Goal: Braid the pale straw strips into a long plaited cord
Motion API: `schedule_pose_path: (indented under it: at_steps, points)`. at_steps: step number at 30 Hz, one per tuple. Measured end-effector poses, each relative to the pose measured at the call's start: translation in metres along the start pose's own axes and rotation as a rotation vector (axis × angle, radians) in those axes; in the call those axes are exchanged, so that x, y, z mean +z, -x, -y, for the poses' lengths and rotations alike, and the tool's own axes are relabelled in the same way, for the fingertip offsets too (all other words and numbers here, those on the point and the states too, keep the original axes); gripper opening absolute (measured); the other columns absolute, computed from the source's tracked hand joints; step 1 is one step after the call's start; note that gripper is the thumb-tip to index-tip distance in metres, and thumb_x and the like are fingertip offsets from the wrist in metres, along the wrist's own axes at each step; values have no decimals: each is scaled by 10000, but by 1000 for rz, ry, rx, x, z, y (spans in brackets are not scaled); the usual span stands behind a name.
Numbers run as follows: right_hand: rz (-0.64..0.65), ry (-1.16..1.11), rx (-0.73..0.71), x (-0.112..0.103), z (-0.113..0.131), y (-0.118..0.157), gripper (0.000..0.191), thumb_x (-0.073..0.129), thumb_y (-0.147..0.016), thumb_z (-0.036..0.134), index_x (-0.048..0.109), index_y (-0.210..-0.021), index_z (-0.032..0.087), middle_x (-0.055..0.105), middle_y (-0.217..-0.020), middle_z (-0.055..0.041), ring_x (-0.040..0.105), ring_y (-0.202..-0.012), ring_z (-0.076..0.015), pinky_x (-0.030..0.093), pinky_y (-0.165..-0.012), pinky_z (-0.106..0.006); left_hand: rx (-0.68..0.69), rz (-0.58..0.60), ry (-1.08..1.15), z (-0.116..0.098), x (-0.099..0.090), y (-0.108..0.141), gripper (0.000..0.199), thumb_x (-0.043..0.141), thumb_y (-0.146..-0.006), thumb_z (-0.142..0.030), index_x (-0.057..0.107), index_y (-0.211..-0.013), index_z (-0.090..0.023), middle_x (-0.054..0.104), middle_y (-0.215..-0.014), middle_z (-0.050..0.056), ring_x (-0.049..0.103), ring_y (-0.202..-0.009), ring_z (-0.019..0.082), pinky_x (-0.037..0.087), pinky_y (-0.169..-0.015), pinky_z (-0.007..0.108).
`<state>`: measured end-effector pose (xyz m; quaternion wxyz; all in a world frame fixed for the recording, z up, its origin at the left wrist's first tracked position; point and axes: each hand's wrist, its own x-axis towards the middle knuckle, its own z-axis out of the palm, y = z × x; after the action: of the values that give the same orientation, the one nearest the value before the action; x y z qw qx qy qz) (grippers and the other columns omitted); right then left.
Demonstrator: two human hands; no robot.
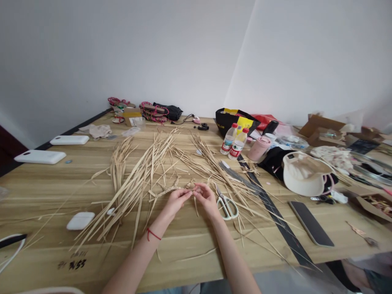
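Observation:
My left hand (pixel 178 200) is closed in a pinch on a straw braid (pixel 168 190), whose plaited length runs out to the left of my fingers. Close beside it, fingertips nearly touching, my right hand (pixel 206 199) pinches the same work; the exact point of hold is hidden by the fingers. Loose flat straw strips (pixel 147 163) lie in a big heap beyond and left of my hands. A second spread of straw strips (pixel 211 157) reaches to the right. Scissors (pixel 227 206) with pale green handles lie just right of my right hand.
Two water bottles (pixel 238 143), a pink cup (pixel 259 148) and a cream cap (pixel 301 173) stand or lie at the right. A dark phone (pixel 310 223) is nearer the edge. At left are a white earphone case (pixel 80 221) and white power banks (pixel 40 157).

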<state>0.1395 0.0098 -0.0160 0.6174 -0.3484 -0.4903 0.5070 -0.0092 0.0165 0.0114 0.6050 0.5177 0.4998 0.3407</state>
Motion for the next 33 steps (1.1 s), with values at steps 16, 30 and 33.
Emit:
schedule_pose_path:
  at_steps: [16,30,33]
  points:
    - [-32,6,30,1,1,1,265,728,-711,302,659,-957,231,587,-808,-4,539,-753,-143,448,-734,-266,100,-29,35,3,9,0,323,664,-677,-438,685,-812,-146,648,-735,37,466,-565,111,282,-484,215]
    - [-145,-111,103,1,-6,-1,286,804,-608,288,670,-847,207,675,-817,-11,620,-732,-139,494,-730,-275,117,-93,51,4,8,-2,325,669,-673,-431,688,-815,-139,658,-729,36,491,-561,114,311,-481,212]
    - [-166,-118,156,1,-6,0,269,812,-594,300,660,-789,194,679,-750,-4,619,-661,-131,501,-688,-274,111,-91,63,4,8,-2,320,674,-667,-437,685,-792,-143,663,-716,35,495,-565,119,313,-484,213]
